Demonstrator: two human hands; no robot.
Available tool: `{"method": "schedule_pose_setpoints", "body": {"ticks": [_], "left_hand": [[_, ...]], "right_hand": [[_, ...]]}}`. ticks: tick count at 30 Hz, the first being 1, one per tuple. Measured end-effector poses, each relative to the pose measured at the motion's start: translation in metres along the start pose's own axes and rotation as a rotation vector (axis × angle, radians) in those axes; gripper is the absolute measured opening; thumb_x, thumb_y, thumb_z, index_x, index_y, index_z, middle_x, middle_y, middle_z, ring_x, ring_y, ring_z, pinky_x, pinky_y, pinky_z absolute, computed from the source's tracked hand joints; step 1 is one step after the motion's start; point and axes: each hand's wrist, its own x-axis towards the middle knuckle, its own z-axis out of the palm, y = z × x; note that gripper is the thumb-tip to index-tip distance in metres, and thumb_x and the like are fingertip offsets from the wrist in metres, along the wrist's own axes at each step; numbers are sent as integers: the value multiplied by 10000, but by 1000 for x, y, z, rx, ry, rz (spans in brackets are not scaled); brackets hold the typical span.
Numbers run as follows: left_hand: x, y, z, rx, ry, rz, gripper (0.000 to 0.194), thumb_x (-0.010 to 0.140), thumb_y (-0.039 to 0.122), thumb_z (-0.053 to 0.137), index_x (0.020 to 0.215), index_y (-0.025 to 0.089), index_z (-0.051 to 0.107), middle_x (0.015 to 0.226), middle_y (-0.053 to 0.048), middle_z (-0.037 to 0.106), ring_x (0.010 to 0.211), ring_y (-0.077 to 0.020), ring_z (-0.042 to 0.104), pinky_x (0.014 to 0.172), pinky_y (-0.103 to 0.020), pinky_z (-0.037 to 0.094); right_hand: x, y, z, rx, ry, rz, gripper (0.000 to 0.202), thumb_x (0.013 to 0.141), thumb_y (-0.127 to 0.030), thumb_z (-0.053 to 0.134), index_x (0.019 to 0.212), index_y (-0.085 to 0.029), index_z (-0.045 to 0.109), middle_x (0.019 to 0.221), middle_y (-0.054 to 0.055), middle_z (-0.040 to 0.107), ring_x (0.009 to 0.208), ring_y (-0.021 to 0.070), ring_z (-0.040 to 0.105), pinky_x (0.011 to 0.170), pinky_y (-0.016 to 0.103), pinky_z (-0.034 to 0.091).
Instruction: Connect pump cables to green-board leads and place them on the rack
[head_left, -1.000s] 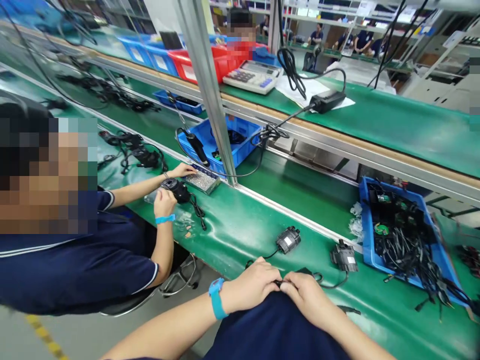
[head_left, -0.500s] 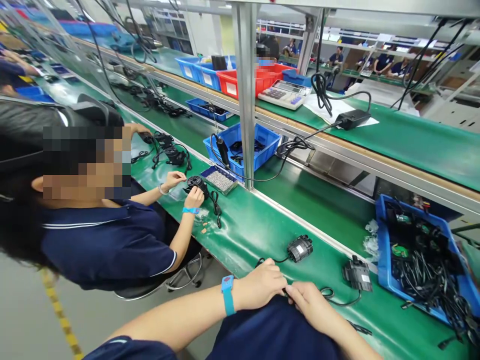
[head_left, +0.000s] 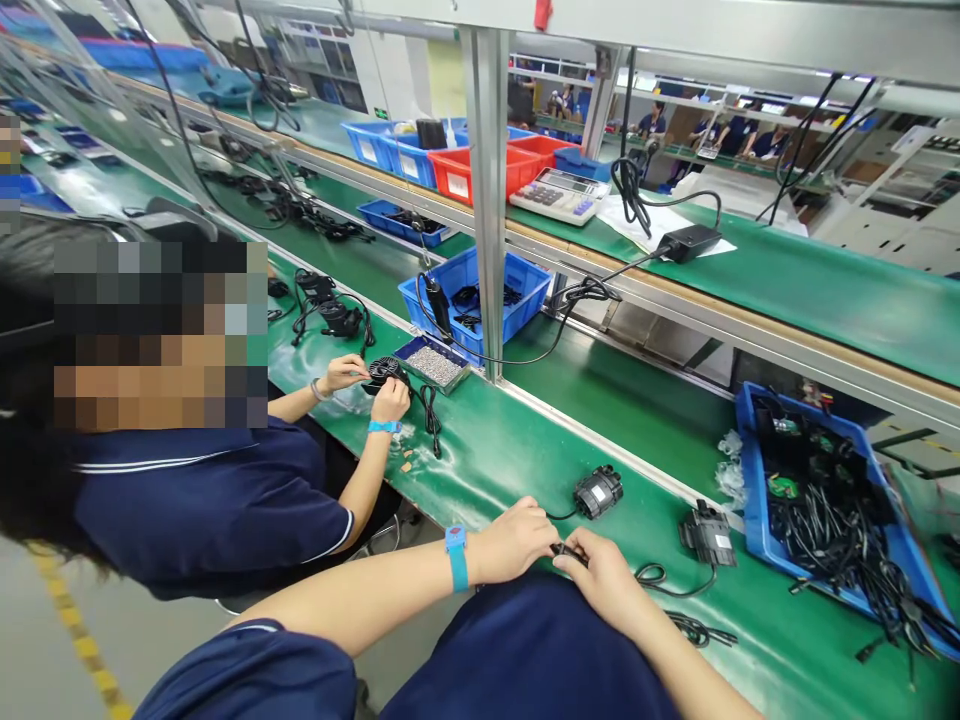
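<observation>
In front of my body, my left hand [head_left: 517, 541], with a blue wristband, pinches a thin black cable [head_left: 570, 552]. My right hand [head_left: 604, 578] grips the same piece from the other side, and the fingers of both hands almost meet. The piece between them looks like a cable end or connector, mostly covered by fingers. Just beyond my hands a black pump-like device [head_left: 598, 492] with a white label lies on the green bench, its cord running toward my left hand. A second such device [head_left: 707, 533] stands to the right, with its cord coiled near my right wrist.
A blue bin [head_left: 750, 470] of black cables and parts stands at the right. On the left a co-worker [head_left: 225, 500] handles a black round part beside a tray of small metal pieces [head_left: 439, 362]. A metal post [head_left: 487, 200] rises from the bench's back edge.
My hands have risen slightly and the black piece between them shows more. The view has shifted a little. The co-worker's hands have moved slightly at the round part.
</observation>
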Motion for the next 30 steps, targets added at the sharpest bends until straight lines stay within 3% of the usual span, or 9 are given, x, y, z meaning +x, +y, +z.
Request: {"method": "schedule_pose_setpoints", "body": {"ticks": [7,10,14,18,22,25,26,28,30], "left_hand": [[19,-17,5,28,-59,-36,205,974,303,540,848,155,605,754,-41,636,749,-167,516,764,-329,339],[22,-23,4,4,-86,-1,162,967,285,542,907,157,619,784,-44,650,782,-174,539,765,-332,354],[12,-11,1,-150,-76,-26,158,994,227,478,934,165,610,827,-34,648,793,-160,563,783,-308,376],[16,-13,8,-138,-44,-6,221,1008,188,412,886,175,596,778,-23,602,749,-163,520,773,-312,378],[29,8,23,-37,20,-9,229,995,186,441,820,166,588,739,-28,583,741,-164,516,758,-324,397],[25,42,40,25,226,-207,151,975,208,504,1051,186,632,1032,-92,665,1085,-236,571,974,-418,418],[23,55,48,39,341,-337,250,967,218,523,1206,201,594,1237,-127,618,1266,-275,494,1064,-472,377],[24,80,68,-33,539,-634,601,957,266,552,1506,202,315,1562,-198,314,1485,-319,242,1170,-555,271],[32,101,91,-310,552,-764,901,898,357,657,1575,185,87,1614,-235,170,1511,-335,185,1190,-571,252]], "right_hand": [[9,15,0,166,-55,134,630,949,-714,253,724,-185,511,531,-12,430,542,157,415,608,296,348],[13,15,-5,96,16,64,569,964,-656,342,746,-173,549,608,15,517,597,164,478,630,290,360],[4,3,-1,4,151,-75,369,926,-491,564,770,-161,612,702,19,578,670,152,501,645,271,338],[6,7,-9,58,87,-15,256,892,-346,635,729,-149,614,677,-10,562,653,116,487,626,240,331],[-3,24,-26,116,-14,35,414,961,-429,510,674,-140,581,612,-9,511,609,109,441,591,245,306],[-8,37,-35,289,-44,3,607,938,-664,434,690,-133,590,589,4,483,583,114,413,568,252,300],[-7,41,-39,407,-56,45,652,895,-743,444,715,-133,588,572,-7,447,549,106,373,533,246,277],[-2,44,-47,716,-93,216,653,829,-792,519,790,-141,562,564,-44,366,487,78,261,458,220,195],[4,41,-56,1040,-140,416,526,874,-674,583,853,-152,519,595,-62,333,461,55,202,416,187,137]]}}
